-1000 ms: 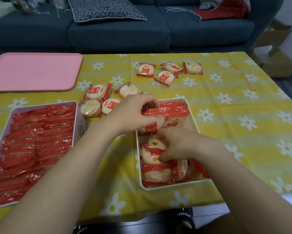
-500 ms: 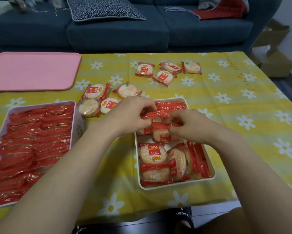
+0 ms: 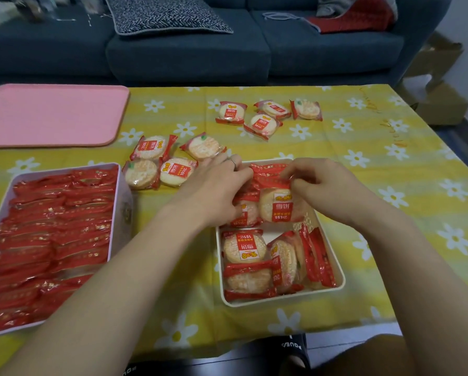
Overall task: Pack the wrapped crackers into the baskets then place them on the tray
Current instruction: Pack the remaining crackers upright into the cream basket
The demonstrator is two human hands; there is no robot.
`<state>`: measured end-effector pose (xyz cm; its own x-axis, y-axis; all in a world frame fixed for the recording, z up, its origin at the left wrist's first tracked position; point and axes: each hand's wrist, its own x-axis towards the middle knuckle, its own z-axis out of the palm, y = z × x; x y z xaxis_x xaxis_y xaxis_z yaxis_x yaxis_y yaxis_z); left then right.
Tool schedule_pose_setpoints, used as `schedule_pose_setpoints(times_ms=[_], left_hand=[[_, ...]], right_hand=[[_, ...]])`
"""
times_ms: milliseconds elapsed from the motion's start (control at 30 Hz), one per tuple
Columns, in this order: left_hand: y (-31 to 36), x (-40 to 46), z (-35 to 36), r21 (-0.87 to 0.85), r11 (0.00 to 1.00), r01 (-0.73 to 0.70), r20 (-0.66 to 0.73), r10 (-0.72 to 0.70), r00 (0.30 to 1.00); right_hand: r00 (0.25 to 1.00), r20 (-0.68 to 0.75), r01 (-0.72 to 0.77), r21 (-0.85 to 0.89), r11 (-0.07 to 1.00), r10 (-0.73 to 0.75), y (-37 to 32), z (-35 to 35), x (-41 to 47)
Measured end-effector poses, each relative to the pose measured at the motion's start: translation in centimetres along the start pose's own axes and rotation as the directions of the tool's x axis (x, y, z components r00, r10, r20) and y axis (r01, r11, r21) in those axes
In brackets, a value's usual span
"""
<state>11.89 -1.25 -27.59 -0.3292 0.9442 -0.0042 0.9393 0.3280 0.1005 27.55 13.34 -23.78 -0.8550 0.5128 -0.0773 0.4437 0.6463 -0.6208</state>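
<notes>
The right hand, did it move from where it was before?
Yes. The right hand went from the near half of the white basket up to its far half, where it now pinches a wrapped cracker.

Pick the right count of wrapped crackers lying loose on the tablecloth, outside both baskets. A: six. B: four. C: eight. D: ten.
C: four crackers lie in the near cluster beside the left hand, and four more in the far cluster toward the sofa, all on the tablecloth and outside the white basket and the full pink basket.
</notes>
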Motion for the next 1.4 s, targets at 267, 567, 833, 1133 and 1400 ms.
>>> schedule_pose_setpoints(times_ms=[267,567,833,1133,1400], left_hand=[[1.2,0.2,1.4,0.144,0.986,0.083,-0.039,-0.078,0.996],[1.7,1.1,2.4,0.209,0.957,0.199,-0.085,-0.185,0.979],[1.4,1.2,2.2,0.173,0.968,0.181,-0.056,-0.174,0.983],[1.0,1.3,2.2,0.2,0.962,0.187,-0.058,-0.179,0.982],[0.8,1.2,2.4,0.19,0.959,0.21,-0.039,-0.207,0.978]], right_hand=[[0.994,-0.081,0.047,-0.224,0.973,-0.067,-0.2,1.2,0.7],[0.995,0.097,0.059,-0.339,0.939,-0.027,-0.5,1.4,-0.4],[0.99,0.059,0.138,-0.631,0.763,-0.131,0.5,3.3,0.9],[0.992,-0.029,0.073,-0.647,0.759,-0.119,0.1,3.7,0.9],[0.981,-0.131,0.037,-0.597,0.801,-0.143,-0.2,5.2,1.2]])
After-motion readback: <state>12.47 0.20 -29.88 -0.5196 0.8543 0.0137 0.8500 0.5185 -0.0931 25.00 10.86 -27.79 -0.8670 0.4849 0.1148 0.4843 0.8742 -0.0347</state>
